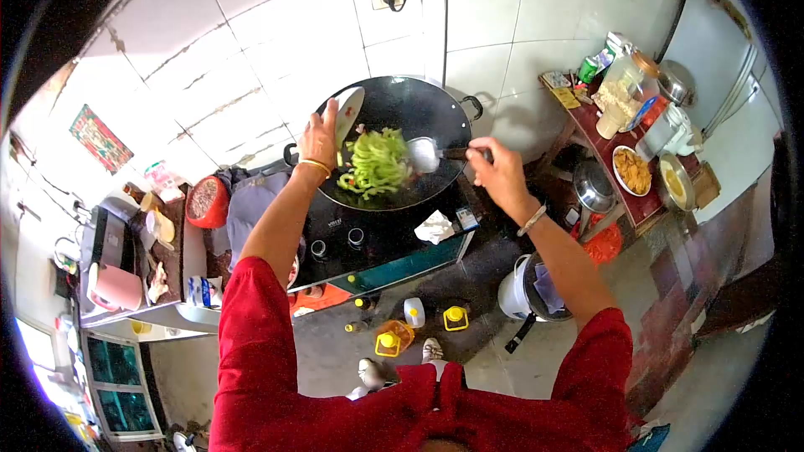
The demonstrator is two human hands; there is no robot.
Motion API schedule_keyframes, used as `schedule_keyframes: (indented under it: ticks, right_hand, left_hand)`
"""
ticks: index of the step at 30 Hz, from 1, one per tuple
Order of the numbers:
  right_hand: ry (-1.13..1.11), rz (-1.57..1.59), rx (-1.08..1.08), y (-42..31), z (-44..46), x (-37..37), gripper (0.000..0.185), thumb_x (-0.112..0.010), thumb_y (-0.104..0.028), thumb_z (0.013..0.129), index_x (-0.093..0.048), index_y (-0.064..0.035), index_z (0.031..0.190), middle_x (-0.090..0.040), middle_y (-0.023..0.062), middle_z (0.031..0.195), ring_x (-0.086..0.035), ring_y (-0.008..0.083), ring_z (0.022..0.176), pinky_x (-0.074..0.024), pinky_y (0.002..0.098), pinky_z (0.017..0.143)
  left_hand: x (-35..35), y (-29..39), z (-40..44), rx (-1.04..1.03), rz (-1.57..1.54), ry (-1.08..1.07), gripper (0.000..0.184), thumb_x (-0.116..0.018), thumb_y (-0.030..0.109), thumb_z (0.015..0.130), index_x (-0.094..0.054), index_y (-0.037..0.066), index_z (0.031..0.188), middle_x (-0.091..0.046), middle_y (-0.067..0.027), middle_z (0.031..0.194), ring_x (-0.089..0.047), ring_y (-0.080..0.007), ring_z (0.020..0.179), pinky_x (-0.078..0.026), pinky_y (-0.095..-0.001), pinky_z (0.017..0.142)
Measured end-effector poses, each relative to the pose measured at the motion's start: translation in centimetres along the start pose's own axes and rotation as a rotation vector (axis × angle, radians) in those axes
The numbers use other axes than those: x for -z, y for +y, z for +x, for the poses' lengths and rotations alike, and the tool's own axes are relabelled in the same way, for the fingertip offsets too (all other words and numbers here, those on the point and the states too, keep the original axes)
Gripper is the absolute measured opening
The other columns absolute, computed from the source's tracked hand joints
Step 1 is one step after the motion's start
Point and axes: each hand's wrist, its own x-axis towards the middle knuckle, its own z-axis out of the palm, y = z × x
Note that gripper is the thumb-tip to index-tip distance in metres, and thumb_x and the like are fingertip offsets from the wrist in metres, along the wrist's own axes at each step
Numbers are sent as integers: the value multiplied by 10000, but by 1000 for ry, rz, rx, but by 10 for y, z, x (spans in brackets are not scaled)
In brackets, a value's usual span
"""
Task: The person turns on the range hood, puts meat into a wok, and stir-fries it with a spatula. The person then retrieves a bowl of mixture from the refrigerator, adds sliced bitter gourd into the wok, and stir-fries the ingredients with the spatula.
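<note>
A large black wok (435,105) sits on the black stove (381,238). My left hand (318,138) grips a white plate (352,109), which is tipped steeply over the wok's left side. Sliced green peppers (377,159) lie just beside the plate in the wok, slightly blurred. My right hand (500,169) is closed around the dark handle of a metal wok spatula (424,155), whose head is inside the wok next to the peppers. Part of the plate is hidden behind my left fingers.
A crumpled white tissue (435,227) lies on the stove's front edge. Oil bottles (394,339) stand on the floor near my feet. On the right, a table holds a plate of yellow food (631,171) and a big jar (628,84). A bucket (515,289) stands below.
</note>
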Motion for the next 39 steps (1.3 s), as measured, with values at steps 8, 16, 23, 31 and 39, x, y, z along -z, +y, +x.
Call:
schedule_keyframes:
  ticks: [8,16,23,31,39]
  right_hand:
    - [204,-110,-125,-47,54,34,363,-615,-360,752,-580,1,734,-536,44,527,-506,104,382,-428,222,339]
    - [-94,27,-187,-13,64,-100,333,-580,-327,778,-568,-14,665,-555,75,505,-552,135,399,-442,241,379]
    - [-134,-41,-26,-53,64,-118,370,-476,-266,813,-523,-33,530,-530,52,461,-564,137,417,-445,238,398]
    - [-46,106,-88,2,47,-63,117,-609,-131,747,-626,-42,822,-588,16,656,-548,99,546,-474,223,456]
    - [63,-153,-296,-10,81,7,298,-589,-331,723,-612,-38,767,-562,38,556,-526,87,434,-428,199,394]
  left_hand:
    - [24,-37,-25,746,-1151,-68,565,-348,-16,740,-189,158,1253,-486,-204,1039,-601,-323,701,-497,-298,337]
    - [67,-74,-144,788,-1756,9,562,-349,-32,708,-258,152,1231,-458,-151,1089,-576,-293,853,-561,-369,462]
    - [93,-125,-265,913,-1707,68,610,-378,-37,682,-271,117,1263,-425,-146,1143,-515,-288,985,-557,-353,626]
    - [111,-131,-366,1229,-1661,305,587,-367,-12,709,-248,146,1261,-482,-155,1084,-592,-297,805,-551,-332,445]
    - [113,-141,-406,1322,-1580,418,598,-381,-32,709,-223,146,1258,-455,-175,1107,-580,-309,837,-547,-341,482]
